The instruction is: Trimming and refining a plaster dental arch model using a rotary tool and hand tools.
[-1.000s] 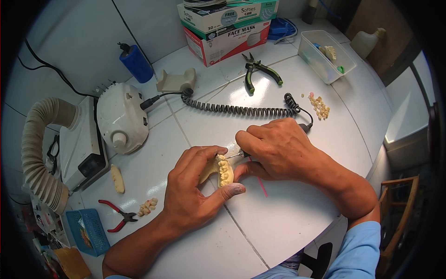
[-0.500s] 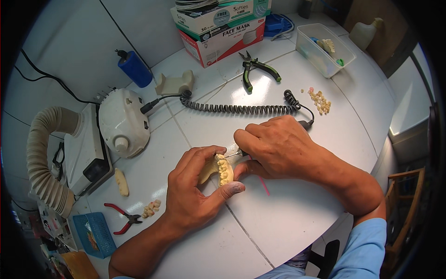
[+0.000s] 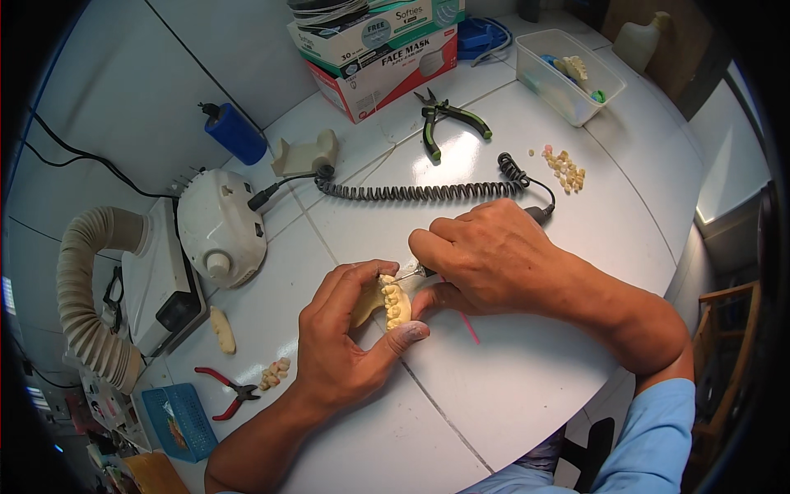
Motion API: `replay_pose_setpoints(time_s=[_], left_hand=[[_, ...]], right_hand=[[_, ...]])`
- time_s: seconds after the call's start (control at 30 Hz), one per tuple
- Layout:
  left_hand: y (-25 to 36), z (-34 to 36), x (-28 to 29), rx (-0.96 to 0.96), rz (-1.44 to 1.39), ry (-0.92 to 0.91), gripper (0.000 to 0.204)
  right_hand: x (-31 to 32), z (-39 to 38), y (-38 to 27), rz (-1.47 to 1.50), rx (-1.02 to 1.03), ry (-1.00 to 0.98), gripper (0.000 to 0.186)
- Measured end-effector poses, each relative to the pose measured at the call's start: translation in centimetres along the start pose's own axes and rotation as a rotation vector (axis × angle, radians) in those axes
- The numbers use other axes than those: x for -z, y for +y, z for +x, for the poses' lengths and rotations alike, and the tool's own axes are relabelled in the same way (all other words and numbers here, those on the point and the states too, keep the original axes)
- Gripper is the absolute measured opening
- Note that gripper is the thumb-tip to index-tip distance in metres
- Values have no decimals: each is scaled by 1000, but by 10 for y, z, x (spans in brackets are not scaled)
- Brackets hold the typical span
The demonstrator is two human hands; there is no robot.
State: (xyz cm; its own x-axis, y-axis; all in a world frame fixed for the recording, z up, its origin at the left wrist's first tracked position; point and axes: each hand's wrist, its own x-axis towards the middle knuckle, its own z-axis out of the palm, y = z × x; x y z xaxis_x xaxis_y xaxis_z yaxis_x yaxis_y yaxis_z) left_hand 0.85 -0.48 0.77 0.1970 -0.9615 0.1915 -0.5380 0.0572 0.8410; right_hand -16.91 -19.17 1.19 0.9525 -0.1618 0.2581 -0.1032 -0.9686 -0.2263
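Fingers and thumb of my left hand (image 3: 350, 329) clasp a pale yellow dental cast (image 3: 397, 305), its row of teeth facing up and toward my right. My right hand (image 3: 490, 259) is closed round a rotary handpiece (image 3: 427, 271), whose thin metal bur touches or nearly touches the teeth at the far end of the cast. Most of the handpiece body is hidden under the fingers; its dark rear end shows behind the hand. My right thumb rests by the cast's side. A thin pink stick (image 3: 470, 328) lies under or beside the right hand.
A coiled black cord (image 3: 420, 192) links the handpiece to a white control unit (image 3: 220, 229). Nearby are a suction hose (image 3: 78, 280), red-handled cutters (image 3: 234, 393), green-black pliers (image 3: 440, 123), loose artificial teeth (image 3: 568, 171), a blue basket (image 3: 196, 424), a clear tub (image 3: 568, 90) and mask boxes (image 3: 378, 70).
The view has shifted slightly, so the surroundings sit a little differently in the picture. Both hands keep the same hold, and the bur stays at the cast's far end.
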Motion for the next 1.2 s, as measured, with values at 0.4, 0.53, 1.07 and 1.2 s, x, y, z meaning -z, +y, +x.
replay_pose_setpoints(time_s=[0.4, 0.53, 1.07, 1.2], left_hand=[[3, -1, 3, 18, -7, -37, 65], [1, -1, 2, 11, -5, -35, 65], [0, -2, 3, 30, -5, -28, 68], [0, -2, 2, 43, -8, -27, 69]], right_hand=[[4, 1, -2, 25, -11, -21, 69], [3, 2, -1, 19, -9, -30, 69], [2, 2, -1, 37, 4, -6, 64], [3, 1, -1, 33, 9, -8, 64]])
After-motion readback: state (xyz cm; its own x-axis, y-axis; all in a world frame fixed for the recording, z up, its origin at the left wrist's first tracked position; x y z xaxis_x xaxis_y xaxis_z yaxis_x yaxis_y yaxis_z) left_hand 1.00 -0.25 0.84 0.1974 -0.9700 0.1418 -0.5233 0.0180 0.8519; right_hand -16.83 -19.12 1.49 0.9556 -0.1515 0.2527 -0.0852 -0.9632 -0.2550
